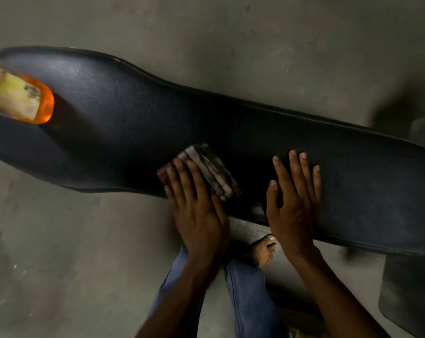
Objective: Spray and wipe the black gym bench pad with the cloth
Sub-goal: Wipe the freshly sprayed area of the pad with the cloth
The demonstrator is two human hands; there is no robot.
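The long black bench pad [231,132] runs across the view from upper left to lower right. A folded, dirty cloth [214,172] lies on it near the front edge. My left hand [197,206] lies flat on the cloth with straight fingers and presses it onto the pad. My right hand [294,198] rests flat on the bare pad just right of the cloth, fingers spread. An orange spray bottle [24,98] with a yellowish label stands on the pad's wide left end, blurred at the frame's edge.
Grey concrete floor [255,45] surrounds the bench. My legs in blue jeans [245,289] and a bare foot [265,252] are below the pad's front edge. A dark grey object [411,296] sits at the lower right, another dark shape at the far left edge.
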